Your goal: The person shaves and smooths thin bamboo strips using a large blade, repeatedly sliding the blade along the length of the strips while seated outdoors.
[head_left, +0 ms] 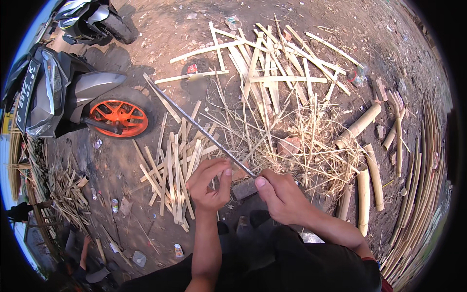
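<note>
A long, narrow machete (204, 132) slants away to the far left, seen nearly edge-on. My right hand (281, 197) is closed round its near end, thumb on top, and hides the handle. Just left of the blade, my left hand (212, 184) is raised with its fingers curled and thumb and fingertips close together. Whatever sits in that pinch, if anything, is too small to make out. Below the hands is a dark block (244, 189) on the ground. Split bamboo strips (177, 170) lie in a pile beyond and left of my left hand.
More bamboo strips (265, 80) and a heap of shavings (311, 151) spread ahead. Cut bamboo tubes (363, 194) lie at right, beside long poles (417, 194). A parked motorcycle (73, 92) stands at left. Another person's arm (84, 253) shows at lower left, near a can (178, 250).
</note>
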The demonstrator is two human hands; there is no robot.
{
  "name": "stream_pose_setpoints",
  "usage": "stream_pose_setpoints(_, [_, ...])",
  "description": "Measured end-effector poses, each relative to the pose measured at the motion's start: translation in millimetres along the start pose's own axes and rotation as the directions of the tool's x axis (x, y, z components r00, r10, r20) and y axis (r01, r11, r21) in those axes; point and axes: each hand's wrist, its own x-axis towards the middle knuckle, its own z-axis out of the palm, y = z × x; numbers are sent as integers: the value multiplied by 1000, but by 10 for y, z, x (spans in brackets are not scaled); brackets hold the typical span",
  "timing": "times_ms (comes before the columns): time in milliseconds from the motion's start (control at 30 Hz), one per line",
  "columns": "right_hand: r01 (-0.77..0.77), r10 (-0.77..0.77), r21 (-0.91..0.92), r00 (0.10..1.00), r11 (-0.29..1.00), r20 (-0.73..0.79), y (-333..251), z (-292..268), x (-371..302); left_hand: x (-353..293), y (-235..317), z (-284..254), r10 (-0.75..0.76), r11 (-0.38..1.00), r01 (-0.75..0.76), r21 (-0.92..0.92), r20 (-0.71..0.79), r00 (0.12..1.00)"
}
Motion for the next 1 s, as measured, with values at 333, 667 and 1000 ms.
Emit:
stream_pose_setpoints(333, [-21, 20, 30, 1000, 999, 12, -22, 46, -32, -34, 9, 2, 13, 1000, -13, -23, -3, 1000])
stream_pose_setpoints(667, [-5, 3, -76, 1000, 997, -21, -84, 56, -27, -10, 74, 15, -48, 999, 49, 17, -11, 999])
stream_pose_setpoints(1000, [19, -15, -143, 1000, 989, 26, -27, 23, -36, 2, 86, -12, -65, 997, 65, 37, -1, 998])
